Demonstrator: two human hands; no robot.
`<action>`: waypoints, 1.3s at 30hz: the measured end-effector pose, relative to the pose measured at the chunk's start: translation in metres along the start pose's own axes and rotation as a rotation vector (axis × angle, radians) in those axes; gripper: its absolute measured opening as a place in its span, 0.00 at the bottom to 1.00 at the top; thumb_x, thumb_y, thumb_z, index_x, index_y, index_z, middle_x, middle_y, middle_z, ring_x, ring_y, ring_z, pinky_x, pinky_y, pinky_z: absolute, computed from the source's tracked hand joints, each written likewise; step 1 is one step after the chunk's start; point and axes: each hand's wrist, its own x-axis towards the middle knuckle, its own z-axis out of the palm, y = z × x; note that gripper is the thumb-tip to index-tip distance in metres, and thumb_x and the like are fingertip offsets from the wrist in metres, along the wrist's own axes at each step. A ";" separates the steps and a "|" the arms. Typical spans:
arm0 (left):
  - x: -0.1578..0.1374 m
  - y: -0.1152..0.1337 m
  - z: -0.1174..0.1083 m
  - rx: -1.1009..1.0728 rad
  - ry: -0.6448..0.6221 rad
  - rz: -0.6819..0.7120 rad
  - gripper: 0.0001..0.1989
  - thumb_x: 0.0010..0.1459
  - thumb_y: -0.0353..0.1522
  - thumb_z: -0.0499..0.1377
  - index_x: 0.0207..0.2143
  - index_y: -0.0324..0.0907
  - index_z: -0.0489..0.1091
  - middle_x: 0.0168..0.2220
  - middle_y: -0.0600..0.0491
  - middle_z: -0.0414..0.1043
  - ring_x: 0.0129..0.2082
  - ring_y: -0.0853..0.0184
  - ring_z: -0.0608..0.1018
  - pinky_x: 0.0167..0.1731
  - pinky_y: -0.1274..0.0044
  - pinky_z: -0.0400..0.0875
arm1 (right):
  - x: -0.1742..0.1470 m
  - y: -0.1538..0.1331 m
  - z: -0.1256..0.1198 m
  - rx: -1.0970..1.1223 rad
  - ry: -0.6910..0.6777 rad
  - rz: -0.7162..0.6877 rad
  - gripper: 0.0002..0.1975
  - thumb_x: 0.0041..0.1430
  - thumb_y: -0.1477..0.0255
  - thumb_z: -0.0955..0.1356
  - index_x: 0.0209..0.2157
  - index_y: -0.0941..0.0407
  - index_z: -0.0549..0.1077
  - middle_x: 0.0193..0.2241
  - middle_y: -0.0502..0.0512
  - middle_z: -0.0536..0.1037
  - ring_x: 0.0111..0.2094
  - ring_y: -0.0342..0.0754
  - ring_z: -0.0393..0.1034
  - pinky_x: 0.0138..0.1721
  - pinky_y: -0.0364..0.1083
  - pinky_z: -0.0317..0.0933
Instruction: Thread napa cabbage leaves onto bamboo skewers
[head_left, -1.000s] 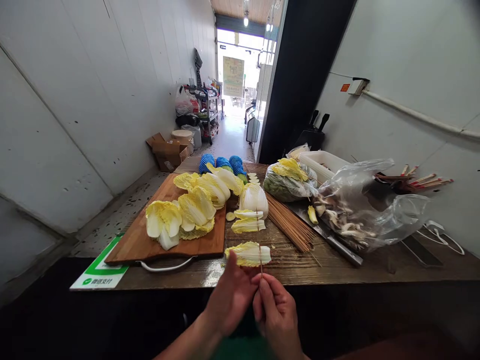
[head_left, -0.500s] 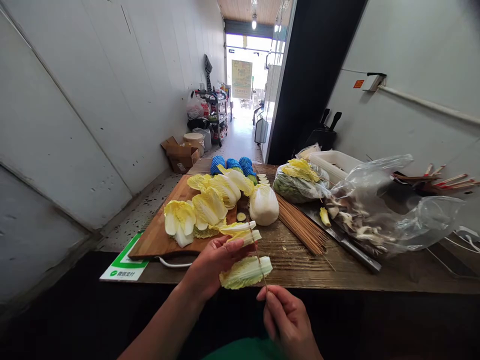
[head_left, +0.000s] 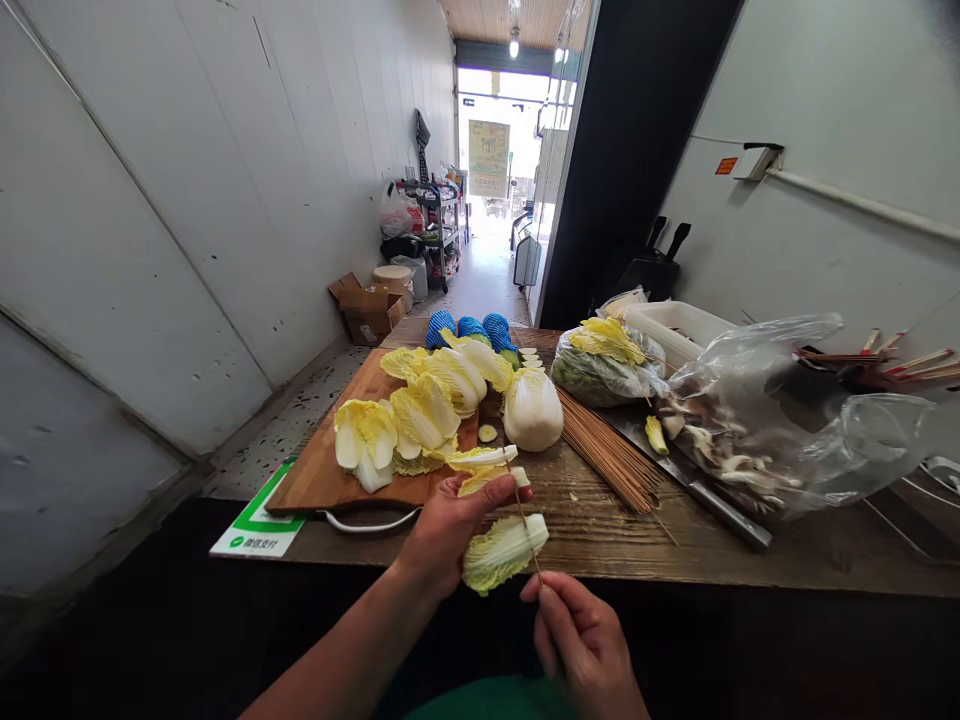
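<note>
My right hand (head_left: pixel 581 635) pinches the lower end of a thin wooden skewer (head_left: pixel 533 555), which slants upward over the table's front edge. Threaded on it are pieces of napa cabbage leaf: a yellow-green leaf (head_left: pixel 506 550) low down and paler leaves (head_left: pixel 484 457) near the top. My left hand (head_left: pixel 457 530) is closed around the upper leaves, its thumb lying across them by the skewer. Beyond the hands, loose cabbage leaves (head_left: pixel 424 415) lie on a wooden cutting board (head_left: pixel 307 470). A trimmed cabbage head (head_left: pixel 532 410) sits at the board's right.
A bundle of skewers (head_left: pixel 607 450) lies right of the cabbage head, beside a knife (head_left: pixel 724 510). Mushrooms (head_left: pixel 720 450) spill from a clear plastic bag (head_left: pixel 862 440). Vegetables in blue netting (head_left: pixel 471 328) stand at the back, and a green-and-white sign (head_left: pixel 259 530) at the front left.
My left hand has shifted slightly right and up the skewer, its thumb now across the upper leaves. The lower leaf has tilted more. My right hand keeps its pinch.
</note>
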 end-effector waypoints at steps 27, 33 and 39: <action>0.000 0.024 -0.042 0.142 -0.075 -0.024 0.08 0.42 0.33 0.68 0.25 0.37 0.76 0.26 0.49 0.75 0.26 0.67 0.74 0.28 0.77 0.67 | -0.012 -0.005 -0.013 -0.140 -0.085 0.085 0.23 0.54 0.52 0.64 0.29 0.60 0.72 0.12 0.43 0.53 0.15 0.37 0.47 0.19 0.41 0.41; -0.003 0.021 -0.045 0.170 -0.122 -0.098 0.09 0.39 0.32 0.69 0.23 0.36 0.76 0.21 0.52 0.71 0.20 0.73 0.70 0.22 0.81 0.62 | -0.014 -0.004 -0.017 -0.180 -0.110 0.144 0.23 0.54 0.52 0.64 0.30 0.59 0.72 0.14 0.44 0.54 0.16 0.38 0.48 0.19 0.41 0.41; -0.005 0.018 -0.045 0.281 -0.144 -0.024 0.09 0.41 0.34 0.68 0.24 0.36 0.75 0.24 0.52 0.71 0.20 0.74 0.67 0.21 0.82 0.59 | -0.014 -0.002 -0.015 -0.113 -0.097 0.125 0.21 0.54 0.53 0.65 0.33 0.58 0.72 0.14 0.44 0.57 0.15 0.38 0.50 0.17 0.40 0.46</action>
